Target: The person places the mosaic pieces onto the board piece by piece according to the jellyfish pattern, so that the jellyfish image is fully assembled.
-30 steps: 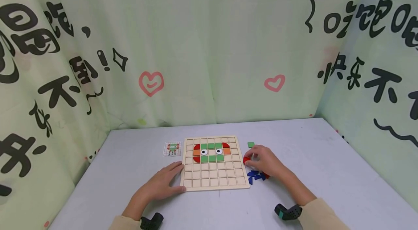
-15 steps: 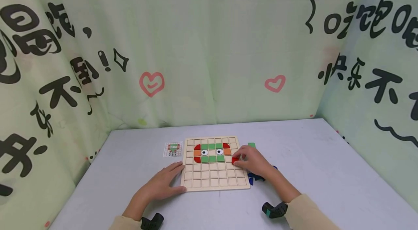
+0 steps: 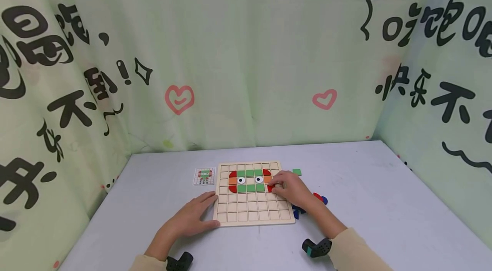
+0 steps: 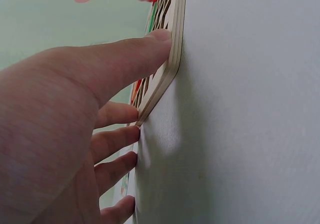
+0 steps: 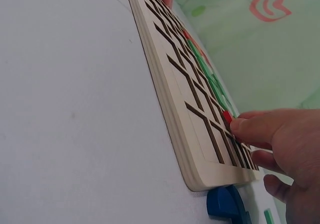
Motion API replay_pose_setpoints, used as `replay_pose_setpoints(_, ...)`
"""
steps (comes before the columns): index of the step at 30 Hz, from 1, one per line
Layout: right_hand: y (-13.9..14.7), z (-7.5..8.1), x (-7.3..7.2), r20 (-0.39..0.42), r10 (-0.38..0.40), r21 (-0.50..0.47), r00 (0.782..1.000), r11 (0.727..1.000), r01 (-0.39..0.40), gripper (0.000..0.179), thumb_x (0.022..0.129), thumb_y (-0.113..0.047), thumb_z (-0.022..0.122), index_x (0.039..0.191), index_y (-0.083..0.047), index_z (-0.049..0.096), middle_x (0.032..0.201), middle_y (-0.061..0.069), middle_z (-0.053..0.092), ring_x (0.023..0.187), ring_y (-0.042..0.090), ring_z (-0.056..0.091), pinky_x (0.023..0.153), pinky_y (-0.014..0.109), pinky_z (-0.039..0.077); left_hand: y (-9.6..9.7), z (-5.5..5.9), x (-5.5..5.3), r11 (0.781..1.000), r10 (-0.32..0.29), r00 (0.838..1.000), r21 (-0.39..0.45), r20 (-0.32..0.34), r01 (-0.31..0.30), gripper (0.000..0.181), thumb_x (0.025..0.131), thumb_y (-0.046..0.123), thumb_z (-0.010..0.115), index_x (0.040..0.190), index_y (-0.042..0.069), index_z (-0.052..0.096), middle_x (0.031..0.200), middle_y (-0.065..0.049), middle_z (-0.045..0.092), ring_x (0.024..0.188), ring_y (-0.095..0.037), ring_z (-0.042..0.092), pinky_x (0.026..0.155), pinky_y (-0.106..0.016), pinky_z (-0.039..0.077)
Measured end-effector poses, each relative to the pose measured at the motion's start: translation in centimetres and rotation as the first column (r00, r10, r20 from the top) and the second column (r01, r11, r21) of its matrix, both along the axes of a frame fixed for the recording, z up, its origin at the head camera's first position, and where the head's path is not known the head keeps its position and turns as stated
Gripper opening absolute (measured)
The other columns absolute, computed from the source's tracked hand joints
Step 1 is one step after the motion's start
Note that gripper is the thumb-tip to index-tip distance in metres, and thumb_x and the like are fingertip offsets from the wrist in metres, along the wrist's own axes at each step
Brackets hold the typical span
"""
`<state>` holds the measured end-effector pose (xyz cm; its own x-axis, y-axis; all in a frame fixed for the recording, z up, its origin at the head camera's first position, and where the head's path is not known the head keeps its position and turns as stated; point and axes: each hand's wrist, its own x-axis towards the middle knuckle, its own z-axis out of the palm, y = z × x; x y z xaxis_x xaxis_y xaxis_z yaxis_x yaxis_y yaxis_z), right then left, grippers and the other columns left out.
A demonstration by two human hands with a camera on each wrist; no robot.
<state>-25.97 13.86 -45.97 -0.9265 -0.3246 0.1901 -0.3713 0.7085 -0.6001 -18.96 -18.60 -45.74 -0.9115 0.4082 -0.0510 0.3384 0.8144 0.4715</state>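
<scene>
In the head view a wooden grid board (image 3: 246, 216) bears green square tiles (image 3: 250, 187), two white eye tiles (image 3: 241, 180), orange tiles and curved red pieces (image 3: 232, 189). My left hand (image 3: 192, 218) rests at its left side, thumb on the near corner and fingers along the edge. Between thumb and fingertips my right hand (image 3: 293, 188) pinches a small red piece (image 5: 227, 117), right at the grid below the orange tile on the right. The fingers partly hide that piece. In the left wrist view the thumb (image 4: 160, 36) lies against the board's rim.
A small picture card (image 3: 204, 176) of a green and red figure lies left of the board. Right of it are a loose green tile (image 3: 297, 172), blue pieces (image 3: 296, 214) and red pieces (image 3: 317, 196), partly behind the right forearm. A printed curtain (image 3: 250, 70) surrounds the table.
My right hand has carried the red piece from the table right of the board leftward over the grid to beside the orange tile. The left hand has stayed at the board's edge.
</scene>
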Motion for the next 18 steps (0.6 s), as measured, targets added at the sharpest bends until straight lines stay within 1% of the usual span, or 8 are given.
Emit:
replay_pose_setpoints(3,-0.15,-0.11,-0.08,-0.012,-0.017,0.002,1.000,1.000,0.017,0.012,0.084,-0.008,0.073,0.089,-0.019,0.077,0.099,-0.004,0.068,0.098,0.016,0.057,0.086,0.035,0.052,-0.02,-0.03,0.02,1.000,-0.001,1.000,-0.001,-0.003,0.001,0.078,0.083,0.046,0.071,0.146,0.008,0.043,0.153,-0.010,0.038,0.140,-0.034,0.038,0.111,-0.057,0.035)
replay_pose_setpoints(7,-0.35,-0.23,-0.20,-0.029,-0.016,-0.004,0.999,1.000,0.016,0.014,0.084,-0.006,0.073,0.087,-0.019,0.078,0.097,-0.004,0.068,0.099,0.017,0.058,0.092,0.039,0.052,-0.02,-0.01,0.04,1.000,-0.005,1.000,-0.002,-0.006,0.005,0.078,0.083,0.046,0.071,0.146,0.008,0.043,0.153,-0.010,0.038,0.140,-0.035,0.038,0.111,-0.057,0.035)
replay_pose_setpoints(13,-0.75,-0.22,-0.29,-0.061,-0.010,-0.007,0.998,1.000,0.010,0.017,0.084,-0.003,0.072,0.086,-0.018,0.078,0.096,-0.004,0.070,0.100,0.018,0.059,0.093,0.041,0.053,-0.02,0.04,0.07,1.000,-0.005,1.000,-0.005,-0.014,0.005,0.078,0.083,0.046,0.072,0.145,0.008,0.043,0.153,-0.010,0.038,0.140,-0.034,0.038,0.111,-0.056,0.036)
replay_pose_setpoints(18,-0.98,-0.11,-0.35,-0.051,-0.017,-0.017,0.999,1.000,0.016,0.018,0.084,-0.001,0.071,0.084,-0.018,0.077,0.096,-0.003,0.069,0.100,0.018,0.059,0.092,0.039,0.054,0.01,0.05,0.11,1.000,0.000,1.000,-0.003,-0.011,0.000,0.078,0.083,0.045,0.072,0.146,0.008,0.043,0.153,-0.009,0.038,0.140,-0.034,0.038,0.111,-0.056,0.036)
